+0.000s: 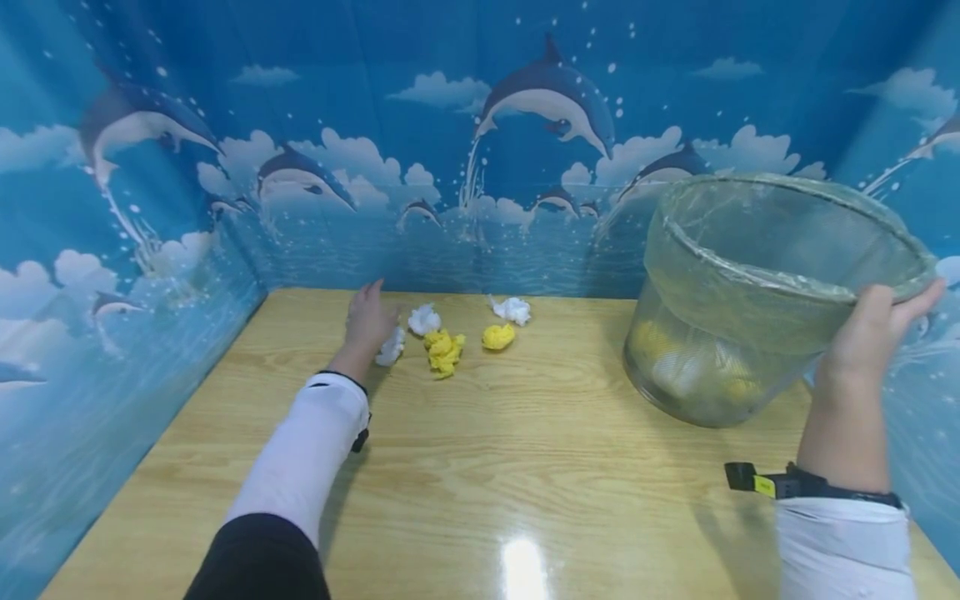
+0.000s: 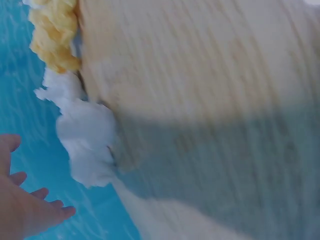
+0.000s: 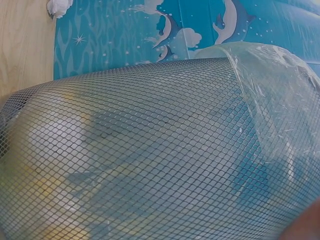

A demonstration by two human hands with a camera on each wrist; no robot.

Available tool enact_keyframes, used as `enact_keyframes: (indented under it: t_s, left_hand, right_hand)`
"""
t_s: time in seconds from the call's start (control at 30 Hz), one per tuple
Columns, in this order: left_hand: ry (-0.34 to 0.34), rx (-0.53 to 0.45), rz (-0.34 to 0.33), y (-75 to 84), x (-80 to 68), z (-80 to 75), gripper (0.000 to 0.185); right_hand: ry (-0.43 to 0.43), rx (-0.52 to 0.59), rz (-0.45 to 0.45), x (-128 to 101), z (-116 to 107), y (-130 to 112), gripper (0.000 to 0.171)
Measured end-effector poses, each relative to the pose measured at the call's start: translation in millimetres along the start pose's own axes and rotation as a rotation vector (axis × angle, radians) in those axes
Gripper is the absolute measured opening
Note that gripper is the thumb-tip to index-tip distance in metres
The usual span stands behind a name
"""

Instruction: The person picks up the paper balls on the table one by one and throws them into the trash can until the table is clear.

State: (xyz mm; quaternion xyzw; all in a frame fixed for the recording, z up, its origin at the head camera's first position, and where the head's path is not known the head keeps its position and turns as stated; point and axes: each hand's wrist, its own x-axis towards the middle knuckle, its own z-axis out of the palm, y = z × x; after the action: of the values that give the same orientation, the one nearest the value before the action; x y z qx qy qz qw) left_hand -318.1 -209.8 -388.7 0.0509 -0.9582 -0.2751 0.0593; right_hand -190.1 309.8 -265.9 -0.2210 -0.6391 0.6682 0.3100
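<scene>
The right hand (image 1: 870,333) grips the rim of the tilted mesh bin (image 1: 750,283) at 3 o'clock, lifted off the table (image 1: 480,467). The left hand (image 1: 369,321), fingers straight and apart, reaches at 11 o'clock beside a white wad (image 1: 391,347); yellow wads (image 1: 444,350) lie just right of it.

A wooden table (image 1: 480,500) with a pale, glossy top fills the lower part of the head view, and a bright spot of lamp light (image 1: 522,567) shines on its near edge. Three walls stand around the table, at the back (image 1: 420,125), the left (image 1: 75,292) and the right. All of them carry a blue picture of jumping dolphins, white clouds and sea water.
</scene>
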Motion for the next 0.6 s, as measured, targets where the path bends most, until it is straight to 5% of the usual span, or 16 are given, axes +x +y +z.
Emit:
enact_keyframes:
  t_s: [0.27, 0.6]
  left_hand:
    - [-0.051, -0.052, 0.04, -15.4, -4.5, 5.3, 0.064]
    - [-0.137, 0.042, 0.171, -30.4, -13.6, 19.1, 0.061]
  right_hand:
    - [-0.001, -0.005, -0.006, 1.2, 0.0, -0.6, 0.067]
    - [-0.004, 0.045, -0.031, 5.7, 1.8, 1.9, 0.069]
